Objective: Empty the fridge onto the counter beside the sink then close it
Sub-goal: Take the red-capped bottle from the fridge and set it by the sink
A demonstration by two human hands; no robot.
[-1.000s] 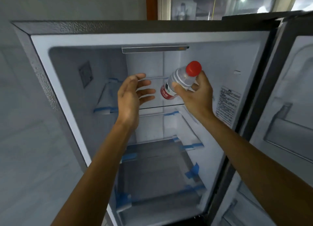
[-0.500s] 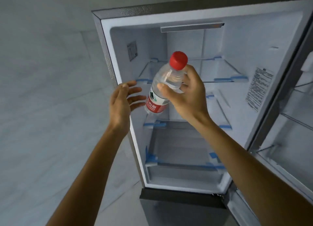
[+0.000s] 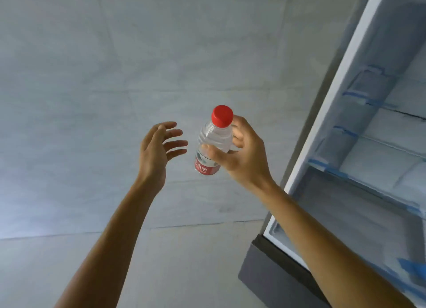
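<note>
Two bare arms reach up and forward, side by side. The right hand (image 3: 244,160) is raised with its back toward the camera; its thumb and curled fingers wrap the upper body of a small clear bottle (image 3: 213,144), just below the red cap (image 3: 222,115). The left hand (image 3: 156,150) is held up beside it, palm turned toward the bottle, fingers loosely spread and slightly bent, holding nothing, with a clear gap to the bottle.

Half a second ago both hands and the bottle stood in front of the open fridge (image 3: 359,100), and the left fingertips were almost at the red label (image 3: 206,168). Now the view has swung left: the fridge sits only at the right edge, its white inside and blue-taped shelves (image 3: 378,192) partly seen, and the bottle is outside it, in the air before the grey tiled wall (image 3: 92,77).

The bottle's long axis is close to upright, leaning a little: cap at the top and slightly to the right, base down and to the left.
</note>
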